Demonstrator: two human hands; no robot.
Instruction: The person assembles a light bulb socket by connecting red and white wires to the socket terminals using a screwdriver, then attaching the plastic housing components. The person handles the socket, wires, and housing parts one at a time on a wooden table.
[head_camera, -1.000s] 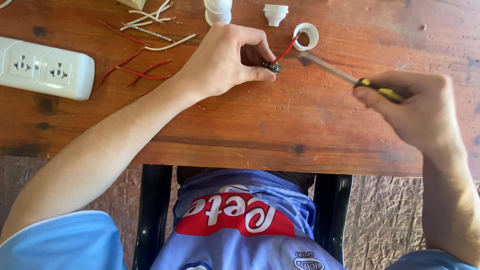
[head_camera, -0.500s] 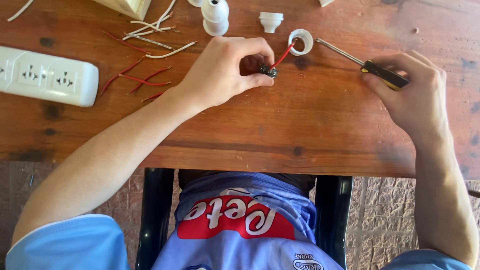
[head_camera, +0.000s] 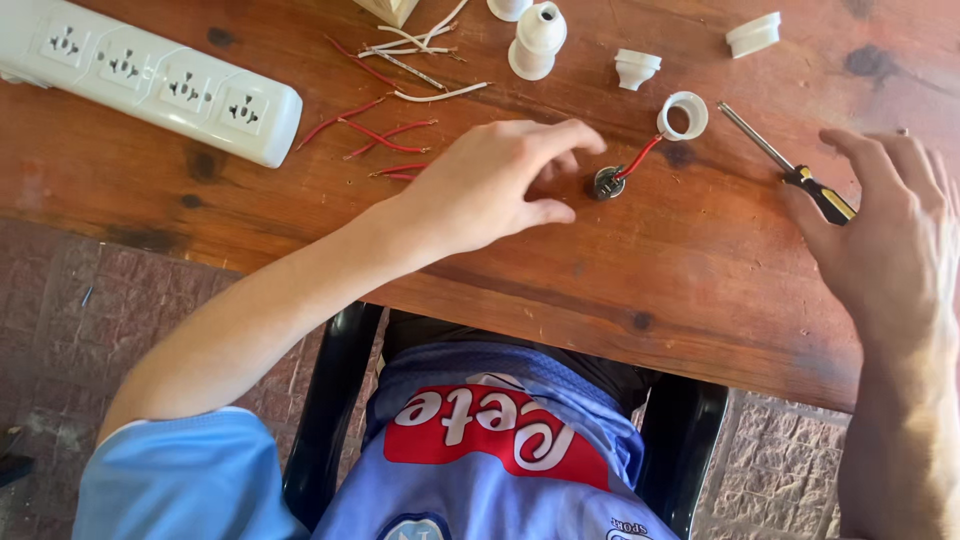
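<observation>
Head camera is showing the left hand (head_camera: 490, 185) hovering, fingers loosely spread, just left of the small dark round part (head_camera: 606, 183) lying on the table (head_camera: 300, 230); gripping it squarely would be steadying its red wire (head_camera: 640, 158). Farther right, the right hand (head_camera: 895, 235) is lying open, touching the screwdriver (head_camera: 800, 172).

A long white power strip (head_camera: 150, 85) is lying along the far left of the wooden table (head_camera: 420, 255), with loose red wire offcuts (head_camera: 375, 130) scattering beside it. White plastic fitting pieces (head_camera: 540, 40) are standing and lying farther back, and a black chair (head_camera: 330, 400) is showing beneath the table's near edge.
</observation>
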